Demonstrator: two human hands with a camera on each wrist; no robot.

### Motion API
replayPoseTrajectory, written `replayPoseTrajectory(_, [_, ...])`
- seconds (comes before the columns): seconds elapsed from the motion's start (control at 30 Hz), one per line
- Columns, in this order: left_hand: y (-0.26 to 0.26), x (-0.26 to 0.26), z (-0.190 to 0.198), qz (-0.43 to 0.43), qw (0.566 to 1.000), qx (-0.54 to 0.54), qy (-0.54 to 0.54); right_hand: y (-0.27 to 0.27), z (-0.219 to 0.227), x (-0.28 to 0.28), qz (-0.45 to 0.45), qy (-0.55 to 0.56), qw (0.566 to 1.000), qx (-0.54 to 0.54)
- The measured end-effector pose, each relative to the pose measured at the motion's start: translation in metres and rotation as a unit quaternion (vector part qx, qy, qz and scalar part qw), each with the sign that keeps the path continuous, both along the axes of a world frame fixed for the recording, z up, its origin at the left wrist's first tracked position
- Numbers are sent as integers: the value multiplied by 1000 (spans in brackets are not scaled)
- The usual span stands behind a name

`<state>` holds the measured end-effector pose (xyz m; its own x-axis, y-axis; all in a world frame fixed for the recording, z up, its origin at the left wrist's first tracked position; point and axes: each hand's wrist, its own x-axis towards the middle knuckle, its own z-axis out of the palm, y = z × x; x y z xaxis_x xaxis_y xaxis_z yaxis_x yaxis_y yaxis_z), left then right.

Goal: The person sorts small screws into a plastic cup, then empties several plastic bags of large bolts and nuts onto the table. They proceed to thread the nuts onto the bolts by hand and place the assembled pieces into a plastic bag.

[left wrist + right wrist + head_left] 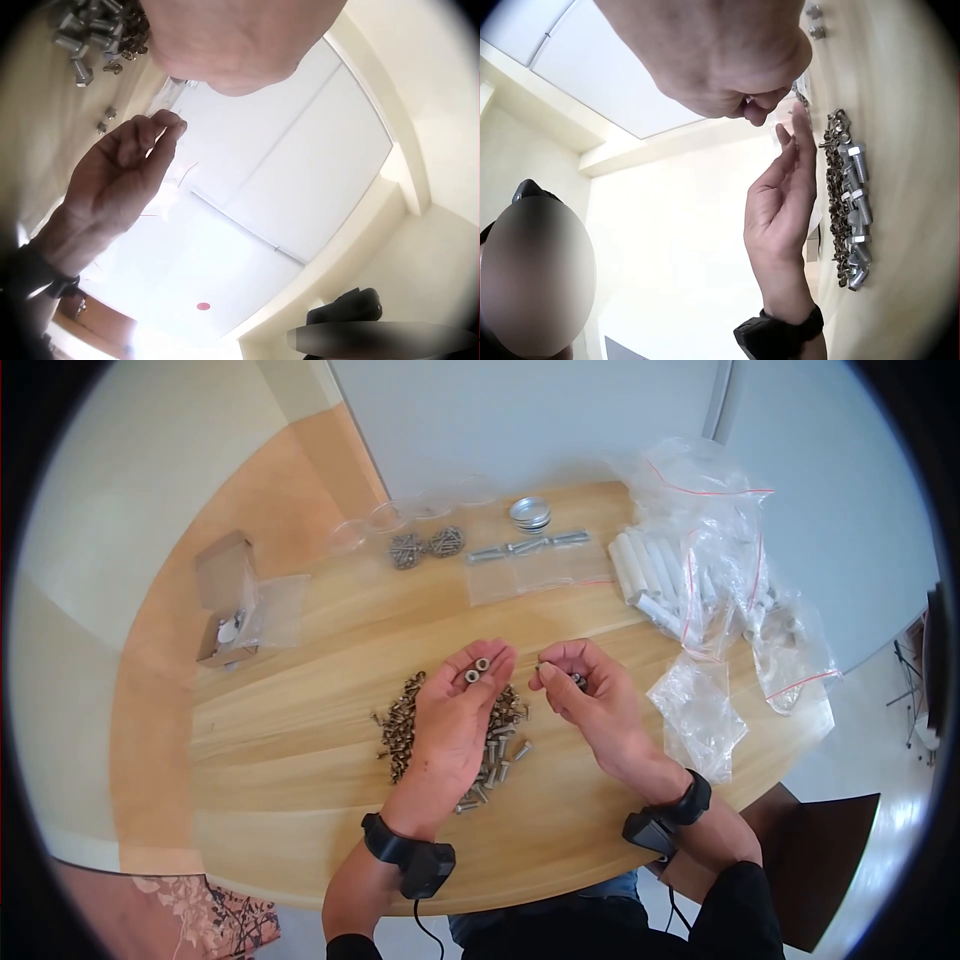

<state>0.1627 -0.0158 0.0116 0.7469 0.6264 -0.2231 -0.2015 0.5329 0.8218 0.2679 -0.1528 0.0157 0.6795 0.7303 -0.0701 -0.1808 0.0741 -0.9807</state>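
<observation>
Palm up in the head view, my left hand [455, 710] carries two hex nuts [477, 670] on its relaxed fingers. To its right, my right hand [597, 695] has curled fingers and pinches a small metal piece [541, 665] between thumb and index fingertip; its exact kind I cannot tell. More small metal shows inside that hand's curl. Below the left hand lies a heap of small bronze-coloured fasteners [402, 725] beside larger silver hex bolts [492, 765]. In the left wrist view, a pair of small nuts [106, 120] rests on the table near the right hand.
At the back are piles of screws [446, 541], bundled long bolts [529, 545] on a plastic bag, and stacked metal lids [530, 513]. An opened cardboard box [228, 600] stands left. White rolls [650, 575] and clear bags [700, 705] cover the right side of the table [290, 760].
</observation>
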Motion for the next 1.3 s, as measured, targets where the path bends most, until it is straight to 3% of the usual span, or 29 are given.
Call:
replayPoseTrajectory(0.07, [-1, 0, 5, -12, 998, -32, -45, -1, -2, 2, 7, 1, 1000, 4])
replayPoseTrajectory(0.2, [-2, -1, 14, -33, 998, -56, -14, 0, -2, 1, -24, -36, 999, 3])
replayPoseTrajectory(0.4, [-6, -1, -2, -48, 999, 21, 5, -1, -7, 4, -10, -35, 999, 17])
replayPoseTrajectory(0.6, [-11, -2, -11, -13, 999, 37, 26, -1, -2, -2, -16, -82, 996, 15])
replayPoseTrajectory(0.7, [-20, 2, -5, 6, 1000, -4, 13, -1, -3, -4, -10, -115, 993, 12])
replayPoseTrajectory(0.9, [-17, -2, -4, -20, 998, 51, 40, -1, -5, 0, -27, -132, 991, 4])
replayPoseTrajectory(0.97, [-13, -4, 6, -47, 989, 119, 79, -2, -3, 1, -26, -132, 991, 4])
replayPoseTrajectory(1.2, [-11, -2, 7, -37, 992, 112, 35, -1, -4, -1, -22, -137, 990, 33])
replayPoseTrajectory(1.3, [-10, -3, 5, -46, 983, 174, 34, -3, -3, -3, -26, -143, 989, 33])
